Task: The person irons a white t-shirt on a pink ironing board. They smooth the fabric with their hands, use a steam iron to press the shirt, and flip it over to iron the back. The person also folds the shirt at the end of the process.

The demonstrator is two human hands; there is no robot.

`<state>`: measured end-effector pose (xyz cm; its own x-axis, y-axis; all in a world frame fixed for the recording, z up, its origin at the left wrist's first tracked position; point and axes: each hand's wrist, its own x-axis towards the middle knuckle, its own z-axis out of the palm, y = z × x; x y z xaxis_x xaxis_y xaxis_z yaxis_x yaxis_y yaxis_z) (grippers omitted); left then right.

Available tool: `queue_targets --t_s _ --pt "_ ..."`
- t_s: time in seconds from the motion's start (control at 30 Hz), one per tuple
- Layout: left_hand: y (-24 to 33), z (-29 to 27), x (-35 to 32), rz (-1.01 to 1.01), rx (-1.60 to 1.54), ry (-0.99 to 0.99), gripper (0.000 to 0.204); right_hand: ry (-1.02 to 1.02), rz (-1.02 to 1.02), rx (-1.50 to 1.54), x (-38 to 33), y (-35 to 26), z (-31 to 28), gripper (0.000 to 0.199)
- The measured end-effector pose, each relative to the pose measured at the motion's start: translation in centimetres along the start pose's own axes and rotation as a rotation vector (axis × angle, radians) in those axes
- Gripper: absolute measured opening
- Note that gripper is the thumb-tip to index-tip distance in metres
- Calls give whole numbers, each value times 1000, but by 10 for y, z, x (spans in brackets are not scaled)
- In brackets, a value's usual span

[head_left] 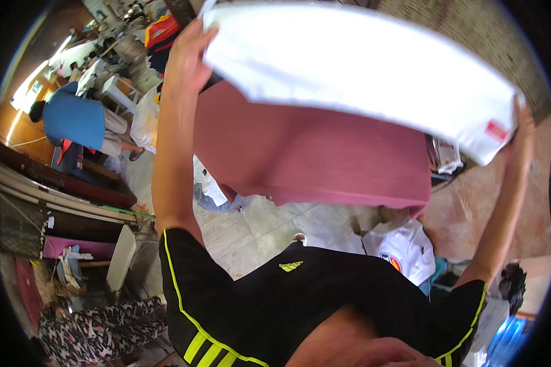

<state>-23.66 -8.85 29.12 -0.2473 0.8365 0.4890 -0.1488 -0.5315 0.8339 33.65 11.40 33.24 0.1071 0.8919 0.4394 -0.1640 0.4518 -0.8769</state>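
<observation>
A wide white cloth [361, 61] is stretched out in the air between my two raised hands, its face bright and partly washed out. My left hand [196, 52] is closed on its upper left corner. At the other end, my right hand [521, 131] grips the right edge, close to a small red label [496, 129] on the fabric. Whether the cloth is a garment I cannot tell. Beneath it lies a table with a maroon cover [324, 153], whose far part the white cloth hides.
A white bag or cloth bundle [407, 248] sits below the table's near right corner. Folded items [445, 154] are stacked at its right side. Leftward are a person in a blue shirt [76, 119], a white stool [121, 92] and long poles [61, 191]. Someone in patterned clothing [98, 330] is lower left.
</observation>
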Motion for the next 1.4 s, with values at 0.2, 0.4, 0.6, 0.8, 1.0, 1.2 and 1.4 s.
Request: queue_targets --t_s 0.2,0.4,0.6,0.8,1.0,1.2,1.4 --pt "-120 12 -240 -560 130 399 42 -433 571 -283 -243 153 -108 25" --pt "-164 -9 -382 -672 33 374 39 -483 838 -227 -366 187 -155 30" --pt "-136 42 -427 -755 95 442 41 -528 904 -227 -385 152 -197 31" --pt "-129 47 -454 -905 504 454 37 -864 871 -574 -381 179 -240 30" --pt "-181 39 -336 -252 1258 431 31 -674 87 -855 -248 240 -170 35" --pt "-208 7 -251 -252 1457 358 24 -488 -246 -925 -191 279 -69 28" --pt "-203 -9 -248 -419 1194 370 19 -442 24 -857 -185 278 -57 16"
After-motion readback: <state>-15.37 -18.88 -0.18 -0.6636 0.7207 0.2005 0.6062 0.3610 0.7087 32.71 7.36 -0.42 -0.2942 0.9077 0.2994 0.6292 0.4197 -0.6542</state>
